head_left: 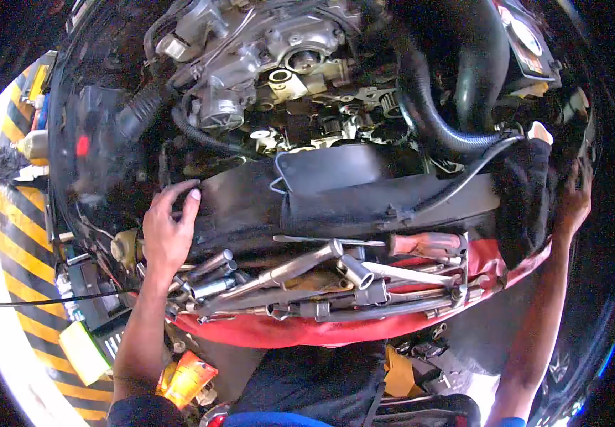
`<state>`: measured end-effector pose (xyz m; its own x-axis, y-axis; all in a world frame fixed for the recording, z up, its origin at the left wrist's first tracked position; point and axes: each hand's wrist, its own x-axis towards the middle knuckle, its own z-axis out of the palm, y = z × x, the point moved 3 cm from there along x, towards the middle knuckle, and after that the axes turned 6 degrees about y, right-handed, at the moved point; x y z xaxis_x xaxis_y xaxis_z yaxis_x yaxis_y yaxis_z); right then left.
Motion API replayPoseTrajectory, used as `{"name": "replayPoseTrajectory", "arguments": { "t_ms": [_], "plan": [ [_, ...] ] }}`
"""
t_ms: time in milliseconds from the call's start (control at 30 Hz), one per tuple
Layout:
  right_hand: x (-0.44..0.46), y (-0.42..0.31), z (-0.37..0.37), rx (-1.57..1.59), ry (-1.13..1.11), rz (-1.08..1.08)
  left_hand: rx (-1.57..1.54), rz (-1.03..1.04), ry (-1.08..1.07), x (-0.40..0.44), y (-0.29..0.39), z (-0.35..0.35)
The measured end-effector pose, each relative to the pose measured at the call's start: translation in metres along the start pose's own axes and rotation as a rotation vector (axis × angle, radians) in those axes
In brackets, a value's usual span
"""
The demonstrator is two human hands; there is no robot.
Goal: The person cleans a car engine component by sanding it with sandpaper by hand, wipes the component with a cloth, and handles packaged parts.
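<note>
My left hand is at the left end of a long black plastic panel at the front of an engine bay. Its thumb and fingers are loosely curved and apart, with nothing visible between them. At the far right, my right hand rests along the dark car body, fingers stretched out and partly in shadow. Between my arms, a pile of tools lies on a red cloth: a screwdriver with a red handle, a ratchet-like chrome tool, a socket and several wrenches.
Behind the panel is the opened engine, with thick black hoses on its right. A black cloth hangs near my right hand. An orange packet lies below on the left. Yellow-black striped floor marking runs along the left.
</note>
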<state>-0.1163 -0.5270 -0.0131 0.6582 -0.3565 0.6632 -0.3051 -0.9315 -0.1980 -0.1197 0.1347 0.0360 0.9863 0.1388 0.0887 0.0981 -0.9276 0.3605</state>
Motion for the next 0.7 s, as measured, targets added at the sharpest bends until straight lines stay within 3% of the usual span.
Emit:
{"name": "replayPoseTrajectory", "arguments": {
  "t_ms": [100, 233, 267, 400, 500, 533, 633, 667, 700],
  "plan": [
    [0.001, -0.001, 0.003, -0.012, -0.128, 0.098, 0.002, -0.001, -0.018, 0.001, -0.001, -0.001],
    [0.006, 0.005, 0.015, -0.191, -0.257, -0.02, -0.044, 0.091, -0.021, 0.001, 0.001, -0.004],
    [0.006, 0.023, 0.023, -0.287, -0.29, -0.283, -0.074, 0.064, -0.051, 0.0, 0.0, -0.005],
    [0.013, 0.051, 0.038, -0.218, -0.312, -0.188, -0.067, 0.132, -0.075, -0.002, 0.001, -0.01],
    [0.015, 0.071, 0.047, -0.22, -0.334, -0.324, -0.106, 0.148, -0.035, -0.003, 0.001, -0.011],
    [0.013, 0.071, 0.044, -0.199, -0.314, -0.598, -0.088, 0.171, -0.028, -0.003, 0.0, -0.011],
    [0.016, 0.086, 0.052, -0.236, -0.337, -0.479, -0.117, 0.201, 0.003, -0.004, -0.004, -0.012],
    [0.015, 0.086, 0.048, -0.229, -0.292, -0.731, -0.121, 0.216, 0.015, -0.004, -0.006, -0.012],
    [0.013, 0.063, 0.038, -0.035, -0.348, -0.333, -0.126, 0.203, 0.009, -0.004, -0.007, -0.013]
  ]
}}
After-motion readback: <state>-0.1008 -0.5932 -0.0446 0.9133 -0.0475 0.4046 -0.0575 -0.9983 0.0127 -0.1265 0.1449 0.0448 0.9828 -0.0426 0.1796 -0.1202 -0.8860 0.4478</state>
